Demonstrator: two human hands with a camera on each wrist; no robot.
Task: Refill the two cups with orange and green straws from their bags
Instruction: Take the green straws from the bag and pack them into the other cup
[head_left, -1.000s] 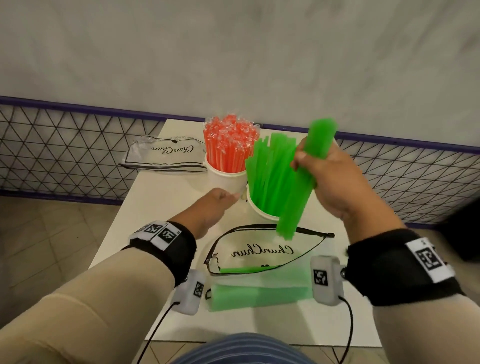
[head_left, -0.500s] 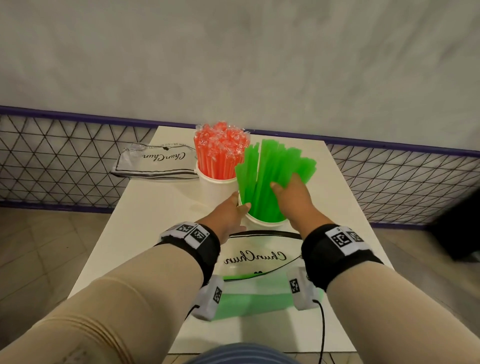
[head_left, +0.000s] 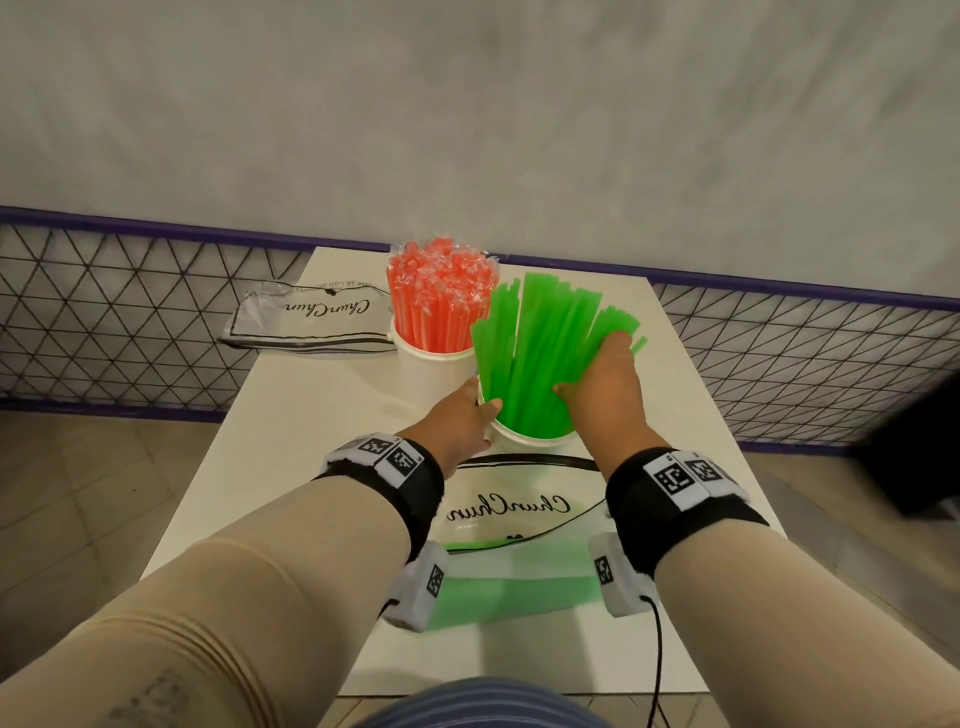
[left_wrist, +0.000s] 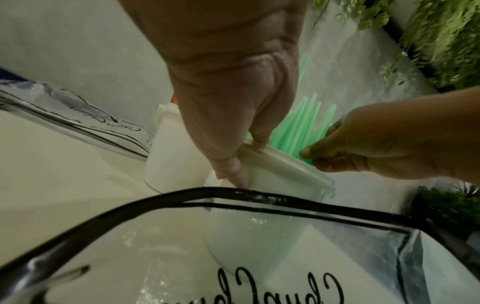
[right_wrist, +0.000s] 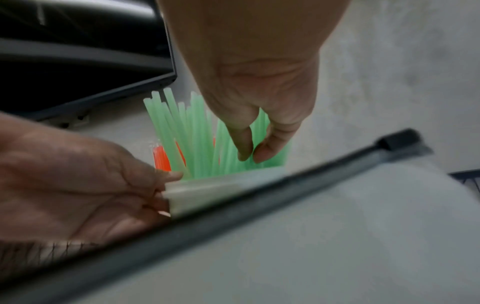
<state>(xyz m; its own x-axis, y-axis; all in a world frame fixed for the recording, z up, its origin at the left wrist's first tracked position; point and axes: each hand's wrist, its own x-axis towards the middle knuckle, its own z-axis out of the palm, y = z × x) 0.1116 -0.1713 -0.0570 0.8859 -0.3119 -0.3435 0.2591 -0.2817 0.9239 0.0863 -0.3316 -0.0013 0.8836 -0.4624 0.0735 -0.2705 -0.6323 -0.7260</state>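
Standing upright, green straws (head_left: 540, 358) fan outward (tips up) in their cup (head_left: 524, 441).

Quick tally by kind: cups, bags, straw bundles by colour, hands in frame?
Cups: 2, orange-straw cup and green-straw cup
Bags: 2, far bag and near bag
Straw bundles: 2, orange straws and green straws
Hands: 2, left hand and right hand
Total: 8

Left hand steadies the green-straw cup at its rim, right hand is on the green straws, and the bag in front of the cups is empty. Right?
Not quite. The near bag is not empty: the head view shows green straws left in it. The rest holds: the left hand grips the rim of the green-straw cup, and the right hand is on the green straws standing in it.
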